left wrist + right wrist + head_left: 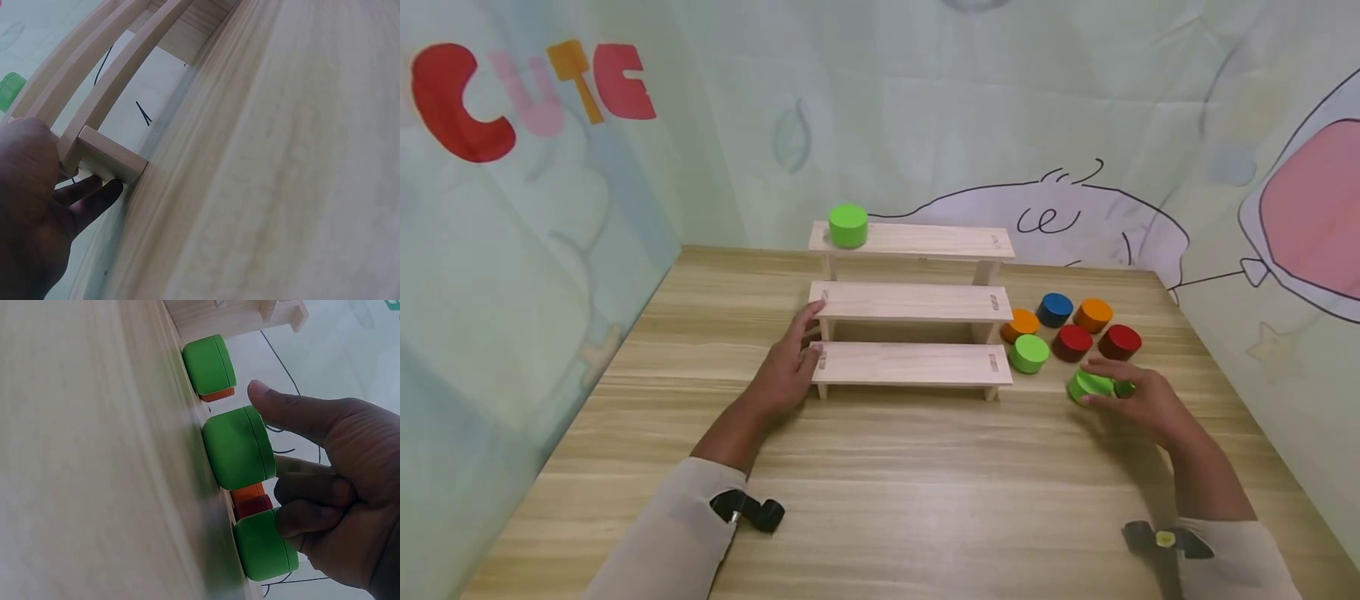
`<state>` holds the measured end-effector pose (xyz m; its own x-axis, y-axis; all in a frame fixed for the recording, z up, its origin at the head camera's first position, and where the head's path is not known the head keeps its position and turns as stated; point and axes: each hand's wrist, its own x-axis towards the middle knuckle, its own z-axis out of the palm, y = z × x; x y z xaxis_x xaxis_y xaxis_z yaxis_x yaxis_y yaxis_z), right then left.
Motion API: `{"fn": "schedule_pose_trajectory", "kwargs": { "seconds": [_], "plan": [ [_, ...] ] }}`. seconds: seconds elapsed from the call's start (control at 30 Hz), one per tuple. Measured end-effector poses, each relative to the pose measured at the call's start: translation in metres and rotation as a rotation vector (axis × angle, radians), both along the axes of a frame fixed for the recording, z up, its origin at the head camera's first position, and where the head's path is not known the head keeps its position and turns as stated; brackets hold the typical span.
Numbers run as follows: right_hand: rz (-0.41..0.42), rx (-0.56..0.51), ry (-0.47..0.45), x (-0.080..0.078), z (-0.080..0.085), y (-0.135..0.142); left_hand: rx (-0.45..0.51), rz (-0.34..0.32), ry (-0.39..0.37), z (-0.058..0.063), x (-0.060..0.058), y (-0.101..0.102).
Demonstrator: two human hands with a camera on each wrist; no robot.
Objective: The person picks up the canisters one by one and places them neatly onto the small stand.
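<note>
Left hand [784,367] curled around the left end of a wooden stand [925,302], thumb at the bottom step [910,364], a finger at the middle step [880,300], probably to keep everything steady. Right hand [1142,404] narrowed around a green block [1081,387] on the table [887,500], thumb and forefinger at opposite sides, likely for a balanced pinch; firmness impossible to tell. Beside the stand's right end, a second green block [1029,354]; farther back, red blocks [1072,342], orange blocks [1093,315] and a blue block [1055,309], loosely grouped, apparently for easy reach. On the top step [940,239], at left, another green cylinder [848,227]. Only from the right wrist, a clear look at one more green piece [259,547] by the curled fingers, mostly hidden from the head; from the left wrist, fingertips beside a short leg [112,153].
</note>
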<state>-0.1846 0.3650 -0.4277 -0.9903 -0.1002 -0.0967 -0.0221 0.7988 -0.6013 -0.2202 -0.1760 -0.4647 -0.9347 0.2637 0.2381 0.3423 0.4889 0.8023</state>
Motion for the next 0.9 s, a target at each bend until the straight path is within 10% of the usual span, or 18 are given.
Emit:
{"fn": "schedule_pose_trajectory", "kwargs": {
  "seconds": [0.9],
  "plan": [
    [-0.045, 0.006, -0.073, 0.002, -0.0015, 0.0012, -0.007, 0.001, 0.0, -0.0003, 0.0005, -0.0009]
  ]
}}
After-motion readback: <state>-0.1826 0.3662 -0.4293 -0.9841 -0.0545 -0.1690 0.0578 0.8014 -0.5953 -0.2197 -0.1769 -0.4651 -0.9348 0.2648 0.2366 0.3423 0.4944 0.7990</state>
